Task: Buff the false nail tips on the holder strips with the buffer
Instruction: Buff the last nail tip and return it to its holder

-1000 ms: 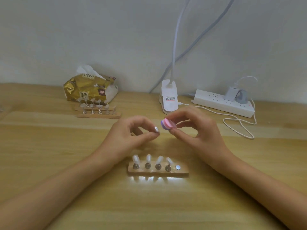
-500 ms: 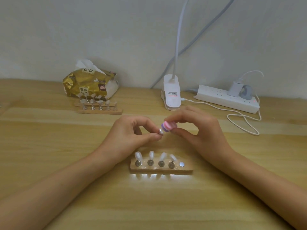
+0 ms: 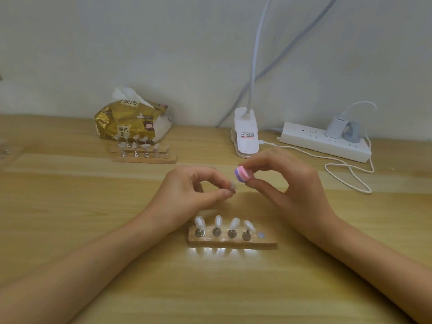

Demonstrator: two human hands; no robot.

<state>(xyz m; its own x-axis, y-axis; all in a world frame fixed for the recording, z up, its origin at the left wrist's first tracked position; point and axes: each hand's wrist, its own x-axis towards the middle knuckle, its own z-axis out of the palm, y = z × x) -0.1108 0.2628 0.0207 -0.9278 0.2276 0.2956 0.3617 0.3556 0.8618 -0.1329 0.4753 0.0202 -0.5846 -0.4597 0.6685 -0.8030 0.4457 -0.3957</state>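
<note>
My left hand (image 3: pixel 194 192) pinches a small false nail tip on its stand (image 3: pixel 232 187) between thumb and forefinger, above the table. My right hand (image 3: pixel 289 185) pinches a small pink and purple buffer block (image 3: pixel 243 174), held just up and right of that tip with a small gap between them. Below both hands lies a wooden holder strip (image 3: pixel 232 240) with several white nail tips standing on metal pegs and one bare metal spot at its right end. Two more holder strips (image 3: pixel 145 154) with nail tips lie further back on the left.
A gold tissue pack (image 3: pixel 131 122) sits behind the far strips. A white clip lamp base (image 3: pixel 245 136) stands at the back centre. A white power strip (image 3: pixel 325 141) with a charger and a looped white cable (image 3: pixel 350 174) lies at the back right.
The buffer has lifted slightly up and away from the nail tip, which it met half a second ago. The view has shifted a little; both hands stay above the near strip.
</note>
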